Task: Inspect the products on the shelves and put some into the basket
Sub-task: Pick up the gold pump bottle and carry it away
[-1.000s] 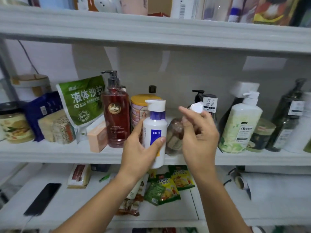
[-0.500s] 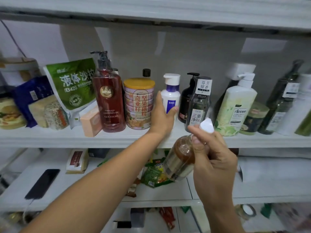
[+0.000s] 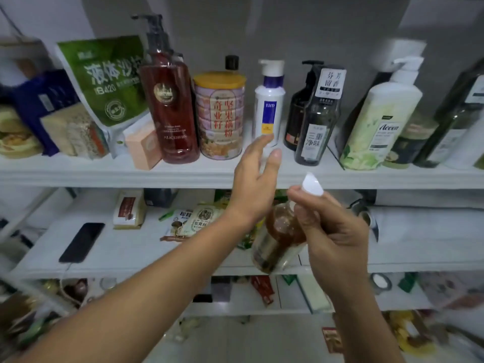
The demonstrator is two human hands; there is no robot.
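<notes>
Nearest, an amber bottle [image 3: 279, 238] with a white cap is gripped in the right hand [image 3: 332, 231] and held tilted in front of the lower shelf [image 3: 125, 258], clear of every board. No basket is seen in this view, so nothing can be confirmed as placed in one; by that reckoning the amber bottle is judged to be under inspection and its deposit is left to be done. Further back, the left hand [image 3: 255, 179] is spread with fingers loose, nothing grasped, just in front of the white pump bottle [image 3: 269, 103]. That bottle is set upright on the middle shelf [image 3: 104, 170], between the round tin [image 3: 221, 116] on its left and a dark pump bottle [image 3: 318, 119] on its right.
</notes>
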